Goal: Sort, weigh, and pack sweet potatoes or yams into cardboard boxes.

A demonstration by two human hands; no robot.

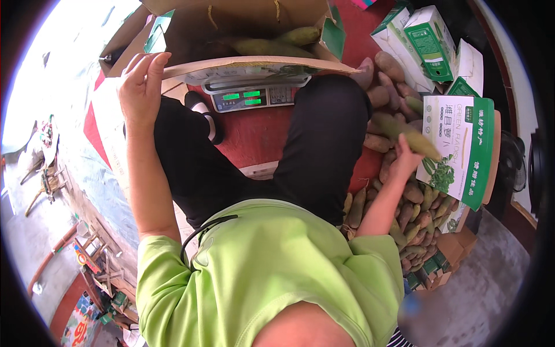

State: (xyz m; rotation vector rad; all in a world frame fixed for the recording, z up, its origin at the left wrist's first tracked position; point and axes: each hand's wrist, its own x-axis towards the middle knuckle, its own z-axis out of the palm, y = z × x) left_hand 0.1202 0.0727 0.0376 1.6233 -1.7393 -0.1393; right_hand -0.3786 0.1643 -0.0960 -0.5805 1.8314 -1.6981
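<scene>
Right hand (404,161): grip grasping a long green root (417,143) from its near side. Root's position: right side of the scene, above loose roots, its tip overlapping the face of a green-and-white box (462,130) in this view

Left hand (140,87): raised at the near left corner of an open brown carton (243,61), fingers at its edge; cannot tell whether that grip is clenched on the cardboard or only resting

Inside carton: green roots (263,47), lying on their sides. Scale (245,97) with green-lit displays shows at the carton's near side, between the person's knees, over a red floor (251,136)

Right of the knees: heap of reddish and greenish roots (413,222), running far to near. Far right: more green-and-white cartons (430,46), tilted against one another
</scene>
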